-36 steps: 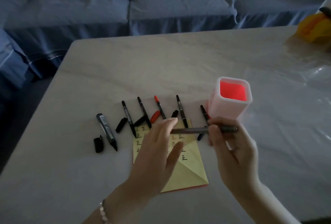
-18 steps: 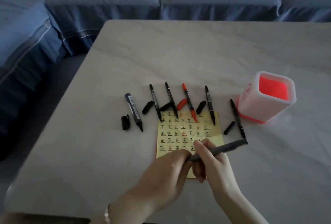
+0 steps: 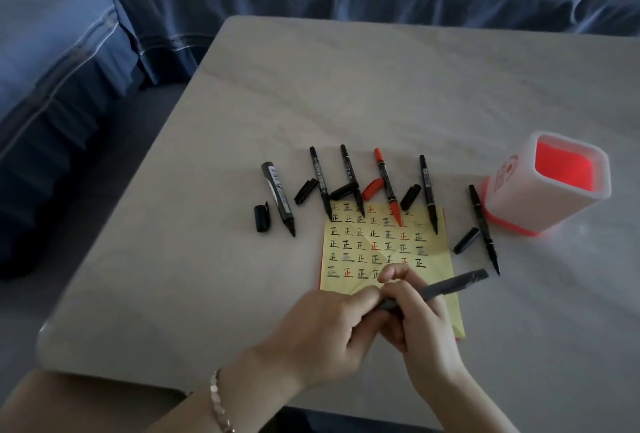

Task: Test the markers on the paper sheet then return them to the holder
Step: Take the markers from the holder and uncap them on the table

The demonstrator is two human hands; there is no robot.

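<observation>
1. We saw both hands meeting over the near edge of the yellow paper sheet (image 3: pixel 360 256) on the worktop (image 3: pixel 381 103).
2. The right hand (image 3: pixel 427 332) gripped a grey marker (image 3: pixel 450 285) round its barrel. The left hand (image 3: pixel 329 335) pinched its near end.
3. Five black markers (image 3: pixel 427 190) and one red marker (image 3: pixel 387 186) lay uncapped along the sheet's far edge and right side, with loose caps (image 3: pixel 410 197) among them.
4. The pink holder (image 3: pixel 540 204) stood upright, right of the sheet.
</observation>
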